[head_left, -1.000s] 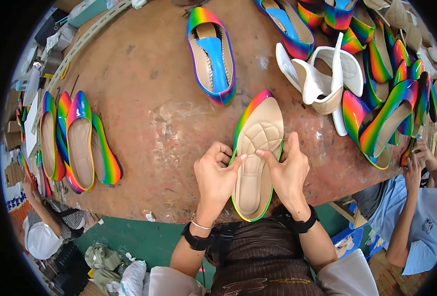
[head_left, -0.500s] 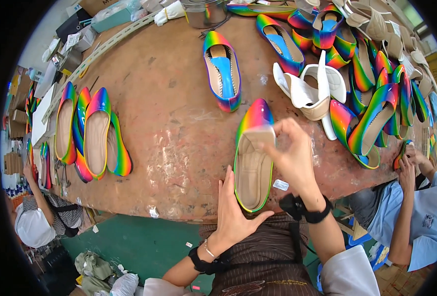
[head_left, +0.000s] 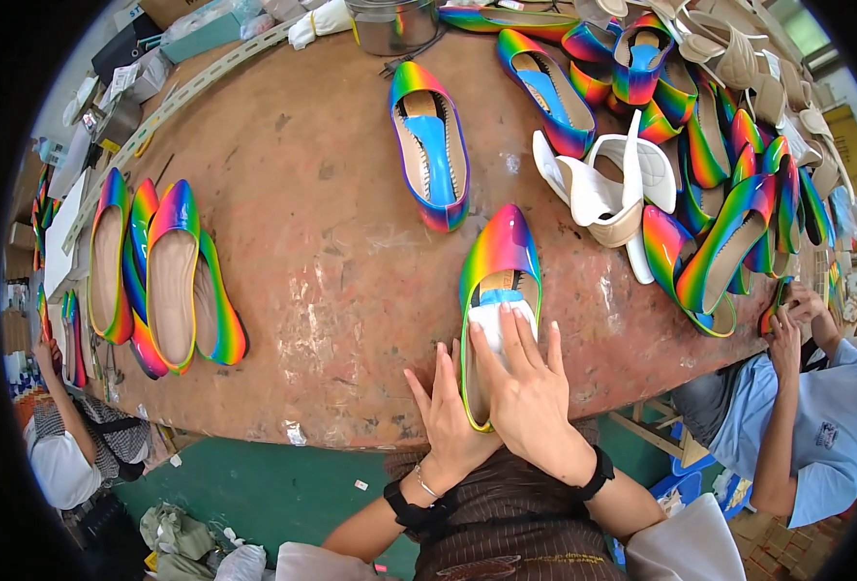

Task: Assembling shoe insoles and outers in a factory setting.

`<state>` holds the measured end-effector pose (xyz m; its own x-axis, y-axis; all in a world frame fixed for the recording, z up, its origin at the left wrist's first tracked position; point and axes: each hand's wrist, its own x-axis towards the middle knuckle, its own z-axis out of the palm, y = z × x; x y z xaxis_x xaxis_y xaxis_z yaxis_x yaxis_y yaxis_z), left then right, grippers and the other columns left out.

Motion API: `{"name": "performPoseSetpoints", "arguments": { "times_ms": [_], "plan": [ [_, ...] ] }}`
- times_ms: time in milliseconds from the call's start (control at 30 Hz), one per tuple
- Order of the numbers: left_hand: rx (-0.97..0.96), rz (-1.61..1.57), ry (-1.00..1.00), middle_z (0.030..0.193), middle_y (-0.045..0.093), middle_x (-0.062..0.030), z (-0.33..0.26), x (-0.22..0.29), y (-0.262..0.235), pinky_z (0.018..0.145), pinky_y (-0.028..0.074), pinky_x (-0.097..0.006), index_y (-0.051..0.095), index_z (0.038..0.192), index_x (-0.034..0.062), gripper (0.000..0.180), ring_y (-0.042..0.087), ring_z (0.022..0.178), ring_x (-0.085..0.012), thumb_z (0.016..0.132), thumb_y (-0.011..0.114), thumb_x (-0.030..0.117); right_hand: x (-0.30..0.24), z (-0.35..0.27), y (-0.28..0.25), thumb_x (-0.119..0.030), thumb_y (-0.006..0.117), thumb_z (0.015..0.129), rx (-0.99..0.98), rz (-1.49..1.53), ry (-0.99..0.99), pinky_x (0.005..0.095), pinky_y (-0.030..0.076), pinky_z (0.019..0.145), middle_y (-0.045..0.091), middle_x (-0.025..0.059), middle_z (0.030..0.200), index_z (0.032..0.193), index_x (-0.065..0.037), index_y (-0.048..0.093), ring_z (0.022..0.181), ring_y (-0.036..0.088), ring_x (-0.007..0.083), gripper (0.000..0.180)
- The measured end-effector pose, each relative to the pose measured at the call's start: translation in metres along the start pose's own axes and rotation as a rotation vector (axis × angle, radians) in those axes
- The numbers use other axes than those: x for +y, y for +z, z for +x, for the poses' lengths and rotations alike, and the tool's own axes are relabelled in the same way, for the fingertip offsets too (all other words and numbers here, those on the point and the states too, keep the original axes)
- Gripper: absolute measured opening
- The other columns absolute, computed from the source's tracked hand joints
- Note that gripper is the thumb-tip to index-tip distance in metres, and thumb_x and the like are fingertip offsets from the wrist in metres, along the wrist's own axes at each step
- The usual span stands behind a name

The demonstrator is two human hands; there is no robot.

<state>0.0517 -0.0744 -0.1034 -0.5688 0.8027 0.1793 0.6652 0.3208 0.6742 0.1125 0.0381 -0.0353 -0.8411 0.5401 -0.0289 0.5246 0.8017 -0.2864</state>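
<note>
A glossy rainbow-coloured flat shoe lies on the table before me, its pointed toe away from me. Spread fingers of my left hand rest along the shoe's left side, with the palm near the heel. My right hand lies over the shoe's opening, fingers stretched out on a white piece inside, which looks like the turned-back underside of the insole. Ahead of it, a blue patch shows on the shoe's inner bottom. My right hand hides most of the heel part.
Another rainbow shoe with blue inside lies beyond. Several finished-looking shoes stand at left. White insoles and a heap of rainbow shoes fill the right. A metal pot stands at the back. People work on both sides.
My right hand has moved from the insole's front end back over the shoe's middle and flattened out. The beige insole no longer covers the front; blue and white show there.
</note>
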Motion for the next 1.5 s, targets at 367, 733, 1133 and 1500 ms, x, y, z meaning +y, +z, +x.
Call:
{"name": "performPoseSetpoints", "arguments": {
  "times_ms": [367, 733, 1133, 1500],
  "plan": [
    [0.076, -0.027, 0.03, 0.148, 0.039, -0.0324, 0.004, 0.002, 0.0, 0.115, 0.0, -0.069, 0.017, 0.15, -0.0095, 0.123, 0.045, 0.137, -0.0417, 0.067, 0.087, 0.047, 0.02, 0.028, -0.015, -0.004, 0.062, 0.081, 0.014, 0.219, -0.124, 0.0499, 0.038, 0.112, 0.05, 0.0249, 0.142, 0.135, 0.004, 0.052, 0.135, 0.045, 0.0395, 0.056],
    [0.076, -0.008, 0.049, 0.145, 0.043, -0.033, 0.005, 0.004, 0.0, 0.114, 0.0, -0.071, 0.018, 0.15, -0.0112, 0.121, 0.048, 0.134, -0.0428, 0.068, 0.086, 0.047, 0.028, 0.012, -0.019, 0.001, 0.058, 0.078, -0.042, 0.206, -0.243, 0.0431, 0.044, 0.11, 0.059, 0.0226, 0.134, 0.126, 0.007, 0.059, 0.131, 0.053, 0.0341, 0.048],
    [0.013, -0.013, 0.019, 0.145, 0.047, -0.0294, 0.009, 0.007, -0.001, 0.113, -0.002, -0.07, 0.008, 0.153, -0.0097, 0.124, 0.043, 0.139, -0.0397, 0.072, 0.082, 0.049, 0.018, 0.065, 0.01, -0.015, 0.052, 0.091, -0.033, -0.025, 0.044, 0.0537, 0.025, 0.117, 0.051, 0.0294, 0.137, 0.133, 0.012, 0.048, 0.134, 0.045, 0.0407, 0.05],
    [0.049, 0.002, 0.033, 0.145, 0.046, -0.0304, 0.007, 0.006, -0.001, 0.114, -0.004, -0.069, 0.012, 0.151, -0.0107, 0.121, 0.045, 0.137, -0.0409, 0.071, 0.083, 0.046, 0.02, 0.06, -0.01, -0.011, 0.051, 0.085, -0.036, -0.113, -0.023, 0.0509, 0.022, 0.12, 0.051, 0.0372, 0.133, 0.133, 0.022, 0.042, 0.131, 0.049, 0.0435, 0.058]
  ]
}}
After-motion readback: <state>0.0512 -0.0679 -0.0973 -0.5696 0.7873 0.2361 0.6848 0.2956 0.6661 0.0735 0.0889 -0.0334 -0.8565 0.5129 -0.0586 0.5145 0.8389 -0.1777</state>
